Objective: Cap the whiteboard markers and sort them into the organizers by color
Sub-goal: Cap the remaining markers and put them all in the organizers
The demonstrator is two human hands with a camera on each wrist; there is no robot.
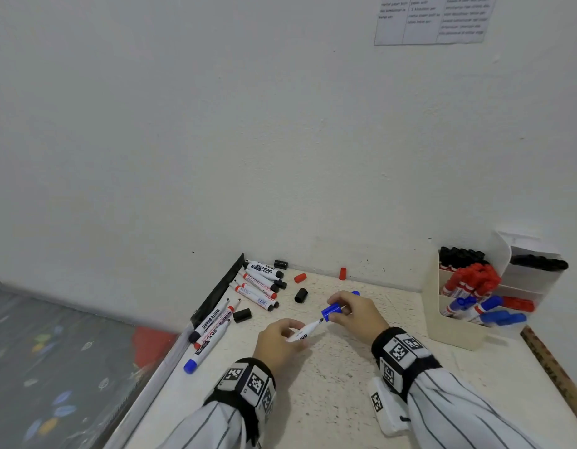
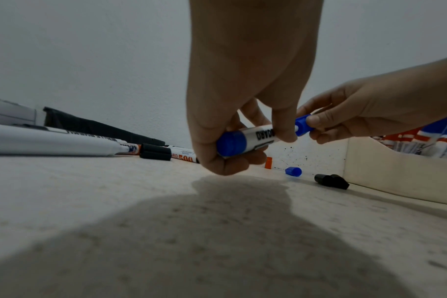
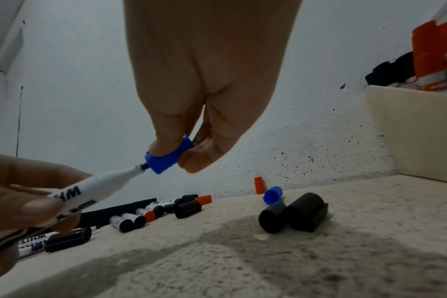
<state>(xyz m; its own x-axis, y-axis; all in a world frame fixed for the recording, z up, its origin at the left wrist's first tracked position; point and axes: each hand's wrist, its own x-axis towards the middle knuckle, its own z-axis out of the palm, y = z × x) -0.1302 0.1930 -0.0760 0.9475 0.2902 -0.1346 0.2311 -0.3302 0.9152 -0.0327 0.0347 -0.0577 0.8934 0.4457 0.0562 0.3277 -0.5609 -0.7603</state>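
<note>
The left hand point(image 1: 278, 341) grips a blue marker point(image 1: 305, 330). The right hand point(image 1: 356, 313) pinches a blue cap point(image 1: 330, 311) at its tip.

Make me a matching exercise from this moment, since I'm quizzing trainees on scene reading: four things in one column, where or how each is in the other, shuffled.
Things
1. blue marker
2. blue cap
3. red cap
4. capped red markers

Places or states
A. pinched in the right hand
B. standing on end by the wall
C. uncapped, held in the left hand
D. packed in the white organizer

Pairs: 1-C, 2-A, 3-B, 4-D
</note>
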